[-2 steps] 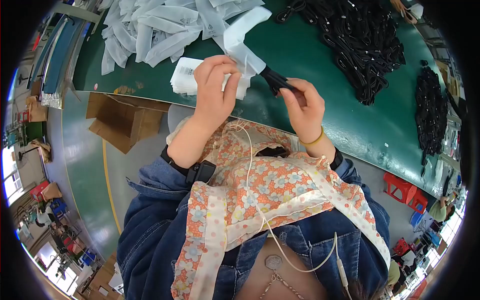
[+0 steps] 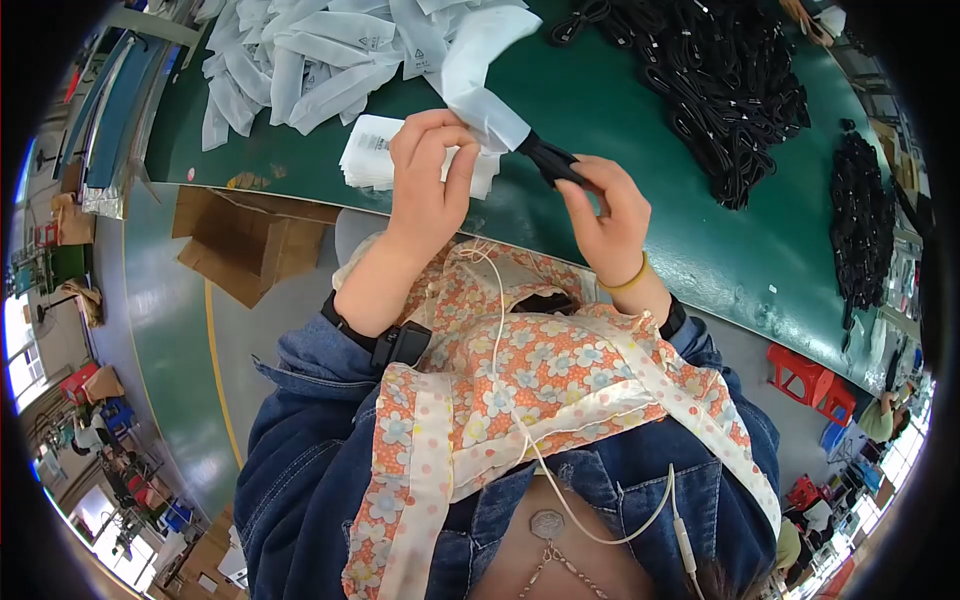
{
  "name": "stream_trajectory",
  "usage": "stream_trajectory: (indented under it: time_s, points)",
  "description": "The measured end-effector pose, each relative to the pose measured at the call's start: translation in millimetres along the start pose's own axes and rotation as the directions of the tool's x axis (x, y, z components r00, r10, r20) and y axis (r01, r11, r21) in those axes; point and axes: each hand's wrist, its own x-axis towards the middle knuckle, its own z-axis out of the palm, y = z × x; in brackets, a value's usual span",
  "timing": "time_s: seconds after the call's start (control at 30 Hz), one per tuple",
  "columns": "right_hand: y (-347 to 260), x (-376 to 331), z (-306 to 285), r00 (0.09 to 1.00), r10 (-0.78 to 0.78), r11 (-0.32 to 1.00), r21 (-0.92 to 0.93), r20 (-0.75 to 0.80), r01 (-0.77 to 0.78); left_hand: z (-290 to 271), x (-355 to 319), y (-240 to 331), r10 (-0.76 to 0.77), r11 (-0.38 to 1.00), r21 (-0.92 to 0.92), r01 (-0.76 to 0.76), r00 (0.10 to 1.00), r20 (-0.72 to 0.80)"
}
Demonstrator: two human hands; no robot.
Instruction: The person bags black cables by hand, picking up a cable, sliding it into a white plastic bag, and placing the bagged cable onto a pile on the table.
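Centrally, both hands meet above the near edge of the green bench (image 2: 640,120). Left hand (image 2: 428,180) — fingers curled, thumb and fingertips pinching the lower end of a white sleeve bag (image 2: 480,75) that rises up and away from the grip. Right hand (image 2: 605,205) — closed on a black cable bundle (image 2: 550,160), whose tip enters the bag's mouth just beside the left fingertips; the bundle thus lies between the two hands, held clear of the bench. A yellow band (image 2: 632,283) circles the right wrist, a black watch (image 2: 400,345) the left.

Under the left hand, a small stack of white printed slips (image 2: 368,152) lies on the bench. Farther back on the left, a loose heap of empty white bags (image 2: 310,60); farther back on the right, a large pile of black cables (image 2: 720,80), and a second, smaller black pile (image 2: 865,230) near the right rim, well apart from the hands.

Below the bench edge on the left, an open cardboard box (image 2: 240,245) sits on the floor. Red stools (image 2: 810,380) stand at lower right. The person wears a denim jacket with a floral apron (image 2: 520,390); a white earphone wire (image 2: 500,330) runs down over it.
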Motion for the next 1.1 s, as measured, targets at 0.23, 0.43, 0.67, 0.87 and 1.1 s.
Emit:
stream_trajectory:
  time_s: [0.23,0.43,0.67,0.87,1.1]
  points:
    - [-9.7,9.7,0.5,0.946,-0.318,0.893,-0.317,0.058,0.319,1.6,1.1,3.8,-0.01,0.999,-0.035,0.009,1.0,-0.028]
    - [-14.9,7.7,7.4,0.986,-0.16,0.957,-0.238,0.044,0.166,3.3,1.4,9.9,0.207,0.968,0.143,-0.208,0.978,0.022]
    - [-10.7,1.7,15.3,0.781,0.541,0.505,0.623,0.311,-0.597,16.1,-11.5,16.2,0.148,0.989,-0.028,-0.145,0.982,0.121]
    - [-18.4,8.8,13.9,0.945,0.239,0.85,0.422,0.222,-0.314,13.7,-17.1,15.5,0.067,0.986,-0.161,-0.041,0.986,0.155]
    - [-11.0,12.6,4.1,0.959,-0.177,0.937,-0.259,0.222,0.233,7.9,-6.0,22.6,-0.331,0.68,-0.588,0.439,0.899,0.288]
